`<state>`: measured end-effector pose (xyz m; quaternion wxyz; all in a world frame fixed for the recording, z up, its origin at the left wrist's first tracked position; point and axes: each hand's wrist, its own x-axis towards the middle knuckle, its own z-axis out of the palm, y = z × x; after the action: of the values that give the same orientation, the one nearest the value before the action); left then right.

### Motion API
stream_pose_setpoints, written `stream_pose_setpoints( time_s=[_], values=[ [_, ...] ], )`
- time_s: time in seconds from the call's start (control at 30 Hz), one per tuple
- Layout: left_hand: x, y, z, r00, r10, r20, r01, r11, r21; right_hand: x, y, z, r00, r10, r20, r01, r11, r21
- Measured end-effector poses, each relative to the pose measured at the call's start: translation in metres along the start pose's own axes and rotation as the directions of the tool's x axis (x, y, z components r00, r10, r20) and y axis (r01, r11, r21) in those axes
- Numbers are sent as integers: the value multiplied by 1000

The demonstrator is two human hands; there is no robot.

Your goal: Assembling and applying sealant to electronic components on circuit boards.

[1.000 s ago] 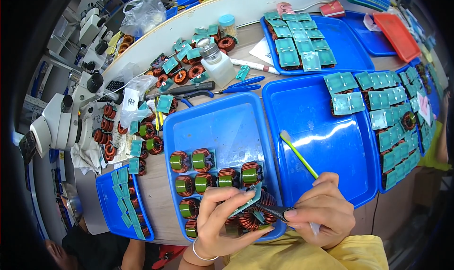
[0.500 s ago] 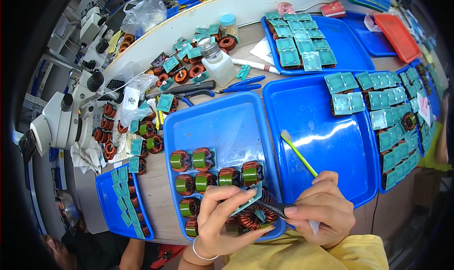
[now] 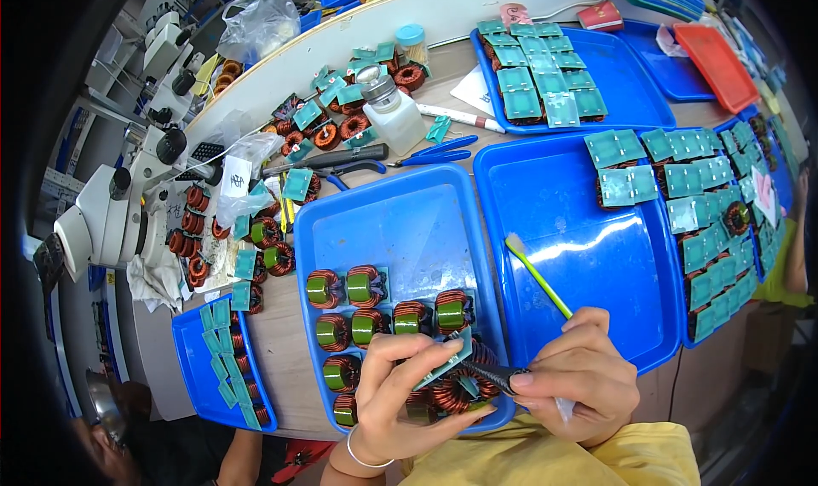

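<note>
My left hand (image 3: 396,405) is closed around a copper-wound toroidal coil (image 3: 453,394) with a small green circuit board (image 3: 450,365) on it, held over the near end of a blue tray (image 3: 383,209). In my right hand (image 3: 584,379) are black tweezers (image 3: 487,372), their tips pointing left at the coil and board. That hand also holds a brush (image 3: 545,283) with a yellow-green handle, its pale bristles pointing away over the tray to the right. The exact tip contact is hidden. Beside my left hand, several green-banded coils (image 3: 369,326) sit in rows.
Right of centre, another blue tray (image 3: 545,196) carries a few board-topped coils (image 3: 628,186). More loaded trays stand far right and behind. Pliers (image 3: 430,152), a pump bottle (image 3: 392,115) and loose coils lie beyond. A microscope (image 3: 111,192) and a co-worker's arm (image 3: 241,459) are at left.
My hands and the things in them look almost unchanged. At the lower left, the co-worker's hand and a shiny rounded metal object have shifted slightly.
</note>
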<state>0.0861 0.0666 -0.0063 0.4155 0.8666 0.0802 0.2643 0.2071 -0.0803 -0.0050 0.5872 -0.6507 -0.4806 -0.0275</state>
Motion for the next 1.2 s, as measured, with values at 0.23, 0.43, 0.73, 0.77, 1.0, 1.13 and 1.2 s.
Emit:
stream_pose_setpoints(
  time_s=[0.23, 0.43, 0.73, 0.77, 1.0, 1.13, 1.2],
  values=[
    [1, 1, 0, 1000, -12, -8, 12, 1000, -6, -4, -6, 0, 996, 86, 26, -84, 995, -60],
    [1, 0, 1, 1000, 7, -14, -7, 1000, 28, -2, 0, 2, 999, -36, 4, 36, 999, -41],
    [-5, -11, 7, 998, -68, 1, 63, 913, -403, -9, 12, -3, 999, -20, -46, 29, 981, 190],
    [-5, -11, 8, 998, -65, 0, 59, 914, -402, -14, 19, 0, 996, -61, -62, 73, 973, 218],
    [-6, -15, 5, 993, -67, 101, 116, 757, -644, -20, 12, 9, 956, 238, 170, -290, 854, 431],
    [-7, -13, 6, 994, -62, 88, 103, 782, -615, -19, 7, 8, 979, 166, 119, -198, 915, 352],
    [-9, -10, 7, 988, -96, 122, 150, 802, -578, -15, 6, 8, 980, 144, 136, -181, 931, 316]
  ],
)
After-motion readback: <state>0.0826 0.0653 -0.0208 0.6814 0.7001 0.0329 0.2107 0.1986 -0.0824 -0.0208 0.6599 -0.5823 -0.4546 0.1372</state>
